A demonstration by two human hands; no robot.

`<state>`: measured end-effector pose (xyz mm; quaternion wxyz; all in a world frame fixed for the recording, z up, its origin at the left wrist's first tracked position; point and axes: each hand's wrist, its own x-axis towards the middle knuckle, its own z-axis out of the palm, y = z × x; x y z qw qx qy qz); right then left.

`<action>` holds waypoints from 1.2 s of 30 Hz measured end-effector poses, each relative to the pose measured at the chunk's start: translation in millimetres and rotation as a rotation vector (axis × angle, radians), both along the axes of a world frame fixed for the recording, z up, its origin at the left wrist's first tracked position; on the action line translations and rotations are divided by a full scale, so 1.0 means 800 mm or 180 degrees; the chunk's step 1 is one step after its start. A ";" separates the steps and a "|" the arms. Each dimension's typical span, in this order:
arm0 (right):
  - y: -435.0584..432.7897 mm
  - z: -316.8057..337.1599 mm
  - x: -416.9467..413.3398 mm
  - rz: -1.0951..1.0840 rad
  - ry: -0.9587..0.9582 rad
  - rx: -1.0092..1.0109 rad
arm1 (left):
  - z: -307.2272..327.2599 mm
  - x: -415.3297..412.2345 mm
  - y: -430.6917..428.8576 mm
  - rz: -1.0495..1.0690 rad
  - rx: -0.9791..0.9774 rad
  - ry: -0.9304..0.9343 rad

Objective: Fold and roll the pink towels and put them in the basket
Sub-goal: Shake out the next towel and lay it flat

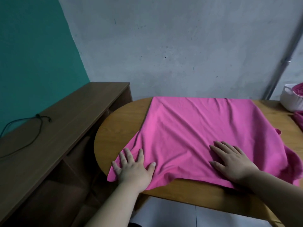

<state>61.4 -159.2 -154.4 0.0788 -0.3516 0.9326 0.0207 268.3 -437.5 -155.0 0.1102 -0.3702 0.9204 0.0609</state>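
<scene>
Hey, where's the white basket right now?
In the head view the white fabric basket sits at the far right of the oval wooden table, beyond the spread pink towel, partly cut off by the frame.

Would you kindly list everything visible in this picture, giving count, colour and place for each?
pink towel: one, pink, spread wrinkled over the table
table: one, light brown wood, centre
basket: one, white, far right on the table
pink fabric: one, pink, inside the basket
pink cloth pile: one, pink, table's right edge, cut off by the frame
cabinet: one, dark brown, left of the table
cable: one, black, on the cabinet top
pipe: one, grey metal, wall at right
left hand: flat on the towel's near left corner
right hand: flat on the towel's near right part
</scene>
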 end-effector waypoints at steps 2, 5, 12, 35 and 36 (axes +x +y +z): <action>-0.014 0.014 0.002 0.0022 0.0116 -0.0040 | 0.006 -0.001 0.002 0.0062 0.0110 -0.0105; -0.063 0.030 -0.008 0.0149 0.0352 -0.0211 | 0.023 -0.008 -0.007 0.0060 0.0188 0.0024; -0.207 0.015 -0.076 0.0326 0.0109 -0.0467 | 0.048 -0.059 -0.085 0.0464 -0.0167 0.0594; -0.360 -0.017 -0.255 0.0280 0.0152 -0.0319 | 0.018 -0.452 -0.253 0.0023 0.0385 0.1145; -0.360 -0.017 -0.255 0.0281 0.0152 -0.0331 | 0.019 -0.461 -0.253 0.0015 0.0516 0.1164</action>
